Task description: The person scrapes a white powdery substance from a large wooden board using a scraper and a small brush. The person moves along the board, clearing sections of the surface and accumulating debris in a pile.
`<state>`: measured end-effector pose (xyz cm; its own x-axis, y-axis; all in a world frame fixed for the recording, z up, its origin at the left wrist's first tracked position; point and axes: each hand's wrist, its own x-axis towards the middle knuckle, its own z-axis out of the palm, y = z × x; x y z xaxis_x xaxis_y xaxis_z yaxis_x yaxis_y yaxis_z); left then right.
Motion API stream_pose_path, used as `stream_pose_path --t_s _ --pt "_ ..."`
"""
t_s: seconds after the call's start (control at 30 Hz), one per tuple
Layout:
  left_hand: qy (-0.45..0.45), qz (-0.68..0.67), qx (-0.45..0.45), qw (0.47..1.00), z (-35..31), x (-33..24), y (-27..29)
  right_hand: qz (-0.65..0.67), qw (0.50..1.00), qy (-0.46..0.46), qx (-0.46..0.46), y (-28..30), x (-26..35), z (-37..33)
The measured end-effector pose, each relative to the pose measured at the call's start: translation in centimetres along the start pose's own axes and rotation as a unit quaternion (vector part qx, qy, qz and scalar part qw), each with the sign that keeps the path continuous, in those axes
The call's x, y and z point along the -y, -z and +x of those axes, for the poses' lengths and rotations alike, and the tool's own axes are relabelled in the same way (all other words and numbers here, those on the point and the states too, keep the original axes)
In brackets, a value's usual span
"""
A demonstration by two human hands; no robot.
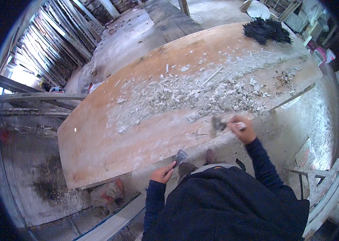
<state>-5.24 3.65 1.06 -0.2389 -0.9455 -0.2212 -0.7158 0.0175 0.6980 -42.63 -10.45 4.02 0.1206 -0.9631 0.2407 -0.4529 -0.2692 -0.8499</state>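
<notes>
A long wooden board [97, 140] lies flat before me, its middle covered by a heap of white plaster chips [193, 94]. My right hand [242, 128] grips the pale handle of a scraper [219, 123], whose metal blade rests at the board's near edge beside the chips. My left hand [162, 173] hangs below the board's edge and holds a second, smaller scraper [180, 156] with its grey blade pointing up. Both arms wear dark blue sleeves.
A bundle of black fibres [266, 30] lies at the board's far right end. Stacked timber slats [63, 38] lean at the upper left. The floor [318, 120] is dusty with white powder. A white frame [324, 197] stands at the lower right, and a wooden plank [171, 18] lies beyond the board.
</notes>
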Motion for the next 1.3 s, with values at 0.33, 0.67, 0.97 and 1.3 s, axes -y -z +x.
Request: stream_pose_path --t_s 0.33,0.67,0.97,1.3 --pt "-0.014 0.028 0.017 0.999 8.6 -6.8 -4.4 -0.256 0.959 -0.08 -0.096 10.7 -3.7 2.6" --pt "0.217 0.17 -0.042 0.96 3.9 -0.5 2.8 -0.101 0.987 -0.04 -0.119 5.1 1.5 -1.9" --pt "0.129 -0.188 -0.163 0.96 7.1 -5.9 -6.4 -0.065 0.991 -0.024 -0.115 2.3 3.5 -0.6" --pt "0.135 -0.101 -0.23 0.958 14.9 -5.4 -6.2 -0.005 0.995 0.029 0.098 -3.5 6.7 1.2"
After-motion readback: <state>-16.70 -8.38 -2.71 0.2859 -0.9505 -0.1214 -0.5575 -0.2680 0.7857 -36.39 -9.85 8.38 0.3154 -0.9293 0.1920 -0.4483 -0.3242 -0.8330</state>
